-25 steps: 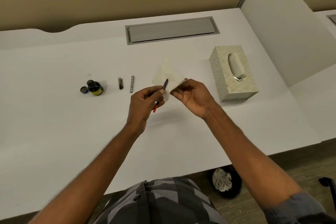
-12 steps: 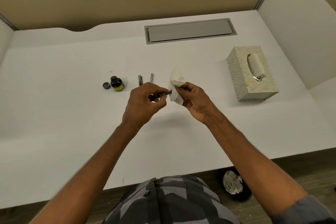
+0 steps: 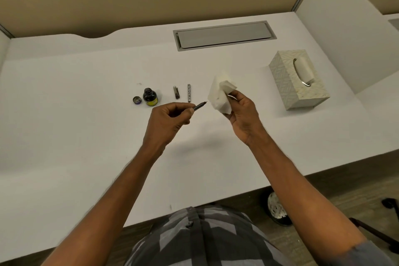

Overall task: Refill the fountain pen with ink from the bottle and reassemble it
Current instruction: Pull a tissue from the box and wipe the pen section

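My left hand [image 3: 170, 117] grips the dark nib section of the fountain pen [image 3: 200, 106], its tip pointing right. My right hand [image 3: 241, 112] holds a crumpled white tissue [image 3: 220, 97] just right of the nib, a small gap between them. On the white desk [image 3: 86, 136] behind stand the open ink bottle [image 3: 150, 97] with a yellow label and its loose cap [image 3: 136, 100] to the left. The pen cap [image 3: 176, 92] and the patterned pen barrel [image 3: 189, 92] lie side by side to the bottle's right.
A patterned tissue box [image 3: 299, 80] stands at the right of the desk. A grey cable hatch [image 3: 224, 34] is set into the back. White divider panels rise at the right. Below the desk edge is a bin [image 3: 277, 209] with crumpled paper.
The nib was wrapped in the tissue half a second ago; now the hands have drawn apart and the nib is bare. The camera view has shifted left.
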`<state>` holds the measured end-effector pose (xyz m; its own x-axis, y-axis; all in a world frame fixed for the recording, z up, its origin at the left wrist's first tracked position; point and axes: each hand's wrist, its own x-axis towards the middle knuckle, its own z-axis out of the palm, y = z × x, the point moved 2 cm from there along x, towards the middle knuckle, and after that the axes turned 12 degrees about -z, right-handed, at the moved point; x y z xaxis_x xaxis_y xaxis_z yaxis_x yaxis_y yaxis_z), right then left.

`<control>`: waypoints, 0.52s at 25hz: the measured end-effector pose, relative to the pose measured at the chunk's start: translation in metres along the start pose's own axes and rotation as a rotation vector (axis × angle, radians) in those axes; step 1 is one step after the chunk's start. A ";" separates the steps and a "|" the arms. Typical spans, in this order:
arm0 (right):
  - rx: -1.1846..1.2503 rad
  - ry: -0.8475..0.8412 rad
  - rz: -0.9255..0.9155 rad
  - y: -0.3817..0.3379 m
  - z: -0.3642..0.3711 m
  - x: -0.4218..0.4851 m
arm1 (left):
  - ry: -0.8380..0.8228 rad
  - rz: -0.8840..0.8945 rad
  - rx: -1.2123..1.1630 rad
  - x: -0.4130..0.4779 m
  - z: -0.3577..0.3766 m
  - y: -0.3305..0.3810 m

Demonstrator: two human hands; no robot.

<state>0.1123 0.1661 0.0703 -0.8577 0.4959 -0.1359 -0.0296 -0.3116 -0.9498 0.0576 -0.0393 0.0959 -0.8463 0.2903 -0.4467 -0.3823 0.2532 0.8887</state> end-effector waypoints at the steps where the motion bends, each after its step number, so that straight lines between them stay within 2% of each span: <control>1: -0.051 0.028 -0.024 0.000 0.000 -0.001 | 0.002 0.004 -0.010 -0.004 -0.006 0.001; 5: -0.290 -0.064 -0.138 0.001 0.023 -0.020 | -0.070 0.061 -0.023 -0.020 -0.017 0.011; 8: -0.249 -0.118 -0.156 0.000 0.042 -0.034 | -0.082 0.102 -0.005 -0.026 -0.021 0.014; 13: -0.182 -0.056 -0.190 -0.005 0.040 -0.045 | -0.076 0.078 -0.089 -0.029 -0.035 0.009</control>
<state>0.1302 0.1128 0.0924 -0.8726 0.4847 0.0610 -0.1049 -0.0640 -0.9924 0.0654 -0.0781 0.1205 -0.8452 0.3761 -0.3797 -0.3510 0.1450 0.9251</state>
